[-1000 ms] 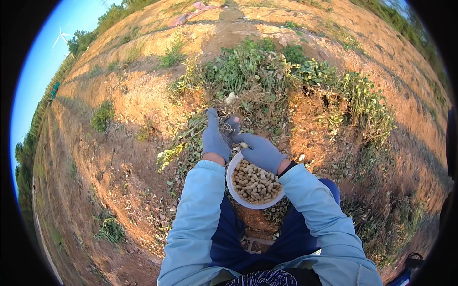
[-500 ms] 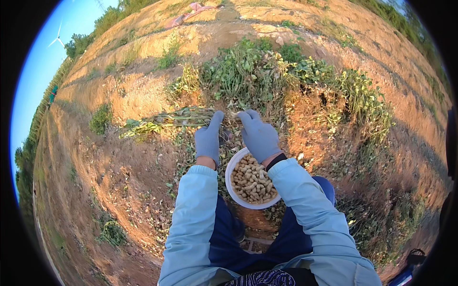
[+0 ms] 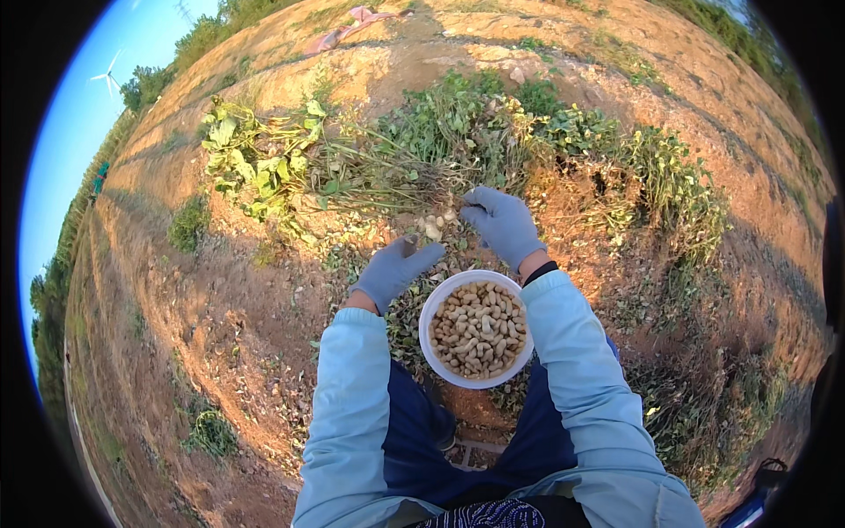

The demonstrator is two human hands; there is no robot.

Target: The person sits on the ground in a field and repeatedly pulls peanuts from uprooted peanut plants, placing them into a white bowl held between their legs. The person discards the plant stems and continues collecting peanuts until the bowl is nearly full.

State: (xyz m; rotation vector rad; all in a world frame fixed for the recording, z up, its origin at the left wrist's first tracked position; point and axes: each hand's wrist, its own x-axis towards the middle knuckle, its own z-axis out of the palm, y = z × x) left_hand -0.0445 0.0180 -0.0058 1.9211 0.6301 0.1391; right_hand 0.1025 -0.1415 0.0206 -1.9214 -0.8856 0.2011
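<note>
A leafy peanut plant (image 3: 264, 163) with yellow-green leaves lies at the upper left, its stems running right toward its root end. My gloved right hand (image 3: 503, 231) is at that root end with fingers curled; its grip on the plant is partly hidden. Several pale peanuts (image 3: 434, 228) show between my two hands, just below the roots. Lower and to the left, my gloved left hand (image 3: 394, 271) has thumb and fingers apart, holding nothing visible. Between my knees stands a white bucket (image 3: 427, 348), filled with unshelled peanuts (image 3: 480, 330), just below both hands.
A heap of pulled plants (image 3: 458, 123) spreads ahead, reaching to the right (image 3: 673, 189). More dry plants (image 3: 713, 405) lie at the right. Scattered leaves cover the reddish soil (image 3: 238, 343). A pink cloth (image 3: 348, 26) lies far off.
My left hand has come off the stems and moved down, opening. The right hand has shifted right. Leafy growth now spreads higher at the upper left, and the peanuts between the hands are exposed.
</note>
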